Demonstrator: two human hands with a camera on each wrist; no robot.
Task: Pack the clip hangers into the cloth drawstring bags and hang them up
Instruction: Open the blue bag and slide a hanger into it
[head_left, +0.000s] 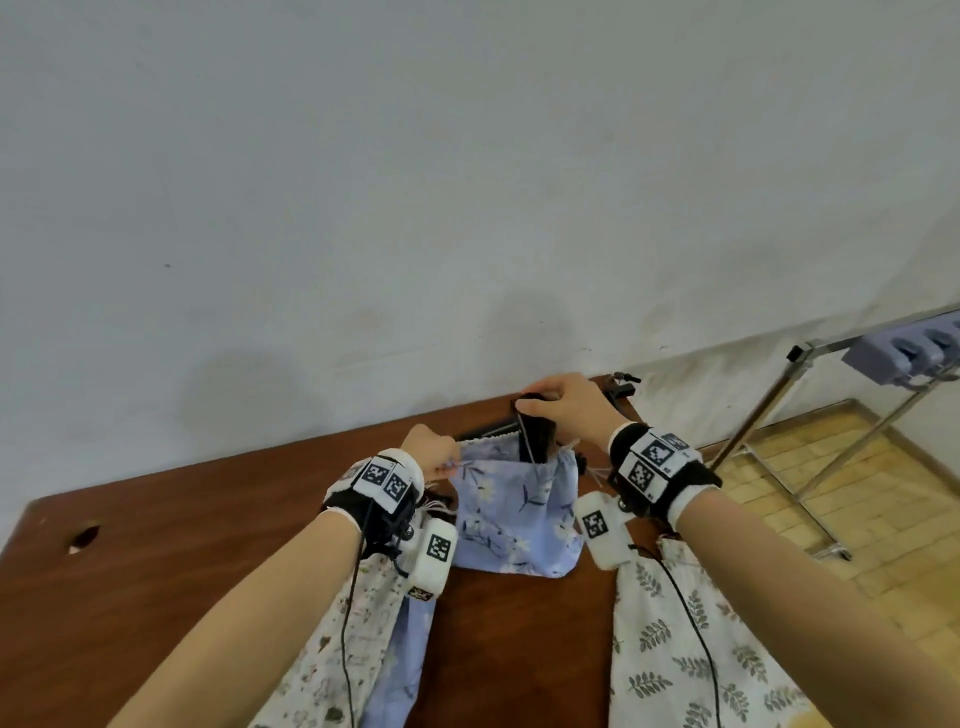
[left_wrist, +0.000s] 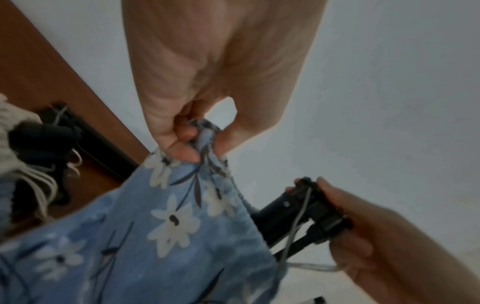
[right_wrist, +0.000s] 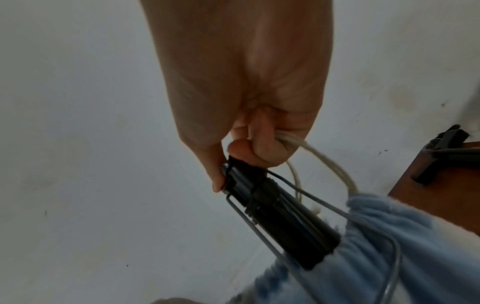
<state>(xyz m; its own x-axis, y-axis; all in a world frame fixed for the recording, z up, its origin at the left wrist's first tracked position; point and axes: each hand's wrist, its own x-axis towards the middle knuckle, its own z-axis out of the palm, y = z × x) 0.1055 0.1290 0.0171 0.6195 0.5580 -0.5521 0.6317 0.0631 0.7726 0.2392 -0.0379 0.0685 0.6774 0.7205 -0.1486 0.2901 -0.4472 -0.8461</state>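
A blue floral drawstring bag (head_left: 514, 512) is held up over the brown table (head_left: 182, 561). My left hand (head_left: 434, 452) pinches the left side of the bag's rim (left_wrist: 205, 139). My right hand (head_left: 563, 408) grips the top of a bundle of black clip hangers (head_left: 537, 431) that stands upright in the bag's mouth, lower ends hidden inside. In the right wrist view the same hand (right_wrist: 233, 164) also holds the white drawstring (right_wrist: 330, 164) beside the hangers (right_wrist: 275, 214). The left wrist view shows the bag (left_wrist: 145, 226) and the hangers (left_wrist: 306, 214).
More black hangers (head_left: 621, 387) lie at the table's far edge and others (left_wrist: 52, 131) by the left wrist. A white floral bag (head_left: 358, 639) and a leaf-print bag (head_left: 691, 649) hang off the near edge. A metal rack (head_left: 831, 395) stands at the right.
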